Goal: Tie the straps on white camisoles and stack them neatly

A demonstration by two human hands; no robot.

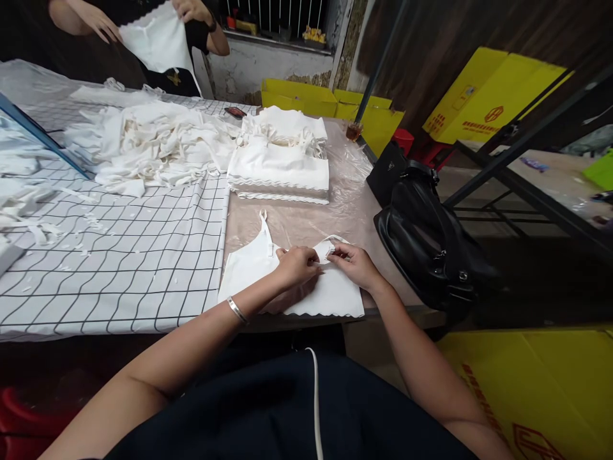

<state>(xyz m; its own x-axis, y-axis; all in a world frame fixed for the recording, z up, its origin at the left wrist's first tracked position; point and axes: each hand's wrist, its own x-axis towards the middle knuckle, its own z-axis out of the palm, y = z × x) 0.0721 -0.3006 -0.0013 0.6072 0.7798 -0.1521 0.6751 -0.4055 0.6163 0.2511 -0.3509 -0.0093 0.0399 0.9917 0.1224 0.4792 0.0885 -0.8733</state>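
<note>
A white camisole top point(249, 271) with a scalloped hem lies flat at the table's front edge, hem toward me. One of its straps stands up in a loop at the upper left. My left hand point(297, 265) rests over the middle of the neckline, its fingers curled; what they grip is hidden. At the upper right of the garment, my right hand point(353, 262) pinches the other shoulder strap point(330, 250) near a small pale piece. Just beyond lies a neat stack of white tops point(280, 166).
A loose heap of white garments point(163, 137) covers the checked cloth point(177, 255) at left. A black handbag point(421, 236) stands at the table's right edge. Across the table, a person holds up a white top point(160, 41). A glass point(353, 131) stands near a pole; yellow cartons point(493, 96) stand behind.
</note>
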